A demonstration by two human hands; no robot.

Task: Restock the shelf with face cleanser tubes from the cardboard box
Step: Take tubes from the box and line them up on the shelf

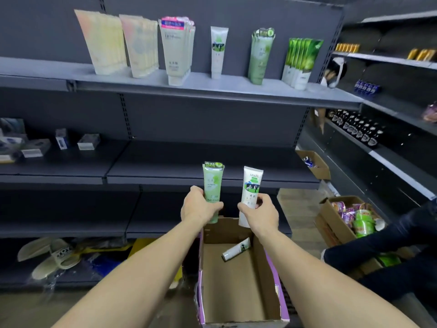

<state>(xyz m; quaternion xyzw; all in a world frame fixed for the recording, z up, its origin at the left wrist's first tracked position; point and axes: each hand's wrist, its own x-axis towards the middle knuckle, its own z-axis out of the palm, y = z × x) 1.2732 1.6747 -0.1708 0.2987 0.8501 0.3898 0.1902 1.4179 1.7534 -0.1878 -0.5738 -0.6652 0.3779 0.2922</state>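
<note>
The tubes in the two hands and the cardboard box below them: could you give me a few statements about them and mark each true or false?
1. The left hand grips a green tube. True.
2. The right hand holds nothing. False: its fingers grip a white tube, held upright.
3. The cardboard box is full of tubes. False: only one small tube lies on its bottom.
4. The top shelf already holds a lone white tube with the same green picture, standing on its cap. True.
5. The shelf right behind the hands is packed with tubes. False: no tubes stand on that part of it.
</note>
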